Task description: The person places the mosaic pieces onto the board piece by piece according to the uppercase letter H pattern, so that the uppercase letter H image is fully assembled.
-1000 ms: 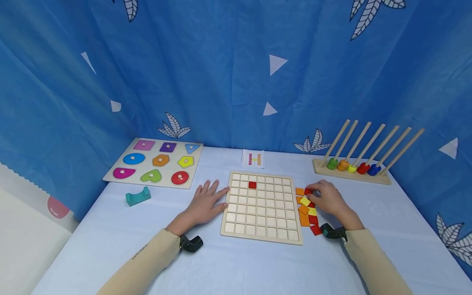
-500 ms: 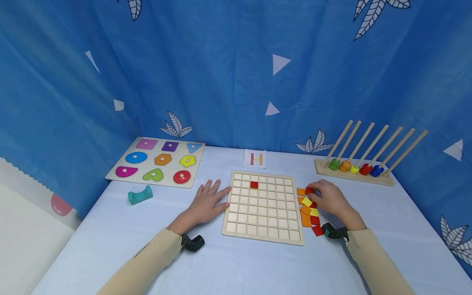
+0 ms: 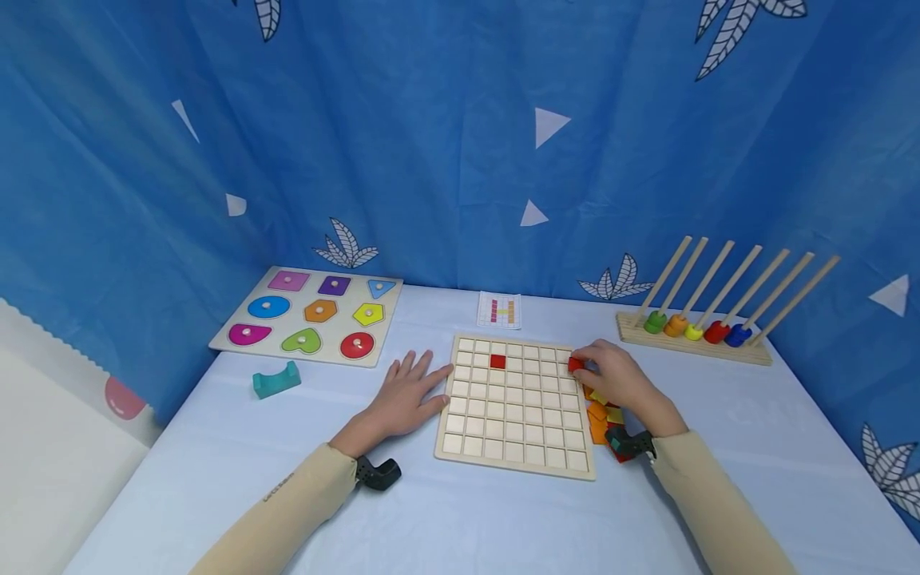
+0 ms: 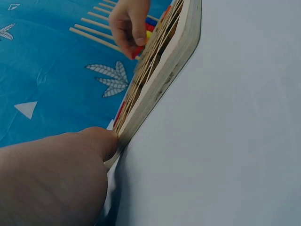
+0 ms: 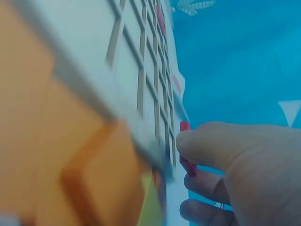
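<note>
A wooden grid board (image 3: 514, 409) lies in the middle of the table, with one red square tile (image 3: 497, 362) set in a cell near its top. My right hand (image 3: 614, 375) pinches another red tile (image 5: 185, 157) between thumb and fingers, over the board's upper right edge. Below that hand, a loose pile of orange tiles (image 3: 597, 423), yellow and red ones lies along the board's right side, partly hidden by hand and wrist. My left hand (image 3: 404, 397) lies flat with fingers spread, its thumb and index fingertip touching the board's left edge.
A small pattern card (image 3: 499, 311) lies behind the board. At the back left is a shape puzzle (image 3: 309, 317) with knobbed pieces, and a teal arched block (image 3: 276, 380) sits before it. A peg stand (image 3: 693, 339) with coloured rings stands at the back right.
My right hand has lifted a red tile from the pile and moved left to the board's edge. The left hand stays in place; the head view has shifted slightly.
</note>
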Available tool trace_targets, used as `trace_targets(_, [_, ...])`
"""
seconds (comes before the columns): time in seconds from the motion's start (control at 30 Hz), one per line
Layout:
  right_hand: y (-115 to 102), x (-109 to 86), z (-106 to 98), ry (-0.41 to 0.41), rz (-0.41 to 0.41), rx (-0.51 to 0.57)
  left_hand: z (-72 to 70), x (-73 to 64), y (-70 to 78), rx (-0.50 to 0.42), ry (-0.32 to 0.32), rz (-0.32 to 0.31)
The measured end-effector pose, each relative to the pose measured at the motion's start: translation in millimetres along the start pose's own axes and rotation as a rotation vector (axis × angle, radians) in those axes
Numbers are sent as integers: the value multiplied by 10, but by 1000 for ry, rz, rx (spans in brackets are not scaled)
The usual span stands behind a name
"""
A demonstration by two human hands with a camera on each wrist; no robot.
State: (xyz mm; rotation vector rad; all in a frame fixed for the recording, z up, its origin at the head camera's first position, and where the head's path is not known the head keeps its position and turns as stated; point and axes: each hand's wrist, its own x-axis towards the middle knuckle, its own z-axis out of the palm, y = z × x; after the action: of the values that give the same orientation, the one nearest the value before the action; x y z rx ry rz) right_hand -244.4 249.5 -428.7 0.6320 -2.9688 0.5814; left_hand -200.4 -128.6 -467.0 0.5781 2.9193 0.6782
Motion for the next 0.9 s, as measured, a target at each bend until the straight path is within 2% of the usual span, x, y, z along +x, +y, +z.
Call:
trace_targets(0.57, [-416,265,121,-50,-107,11,4,1,-2,-4,9,6])
trace_targets(0.9, [-612,337,187,-67,-173,24,11,7,-15,1,18,10])
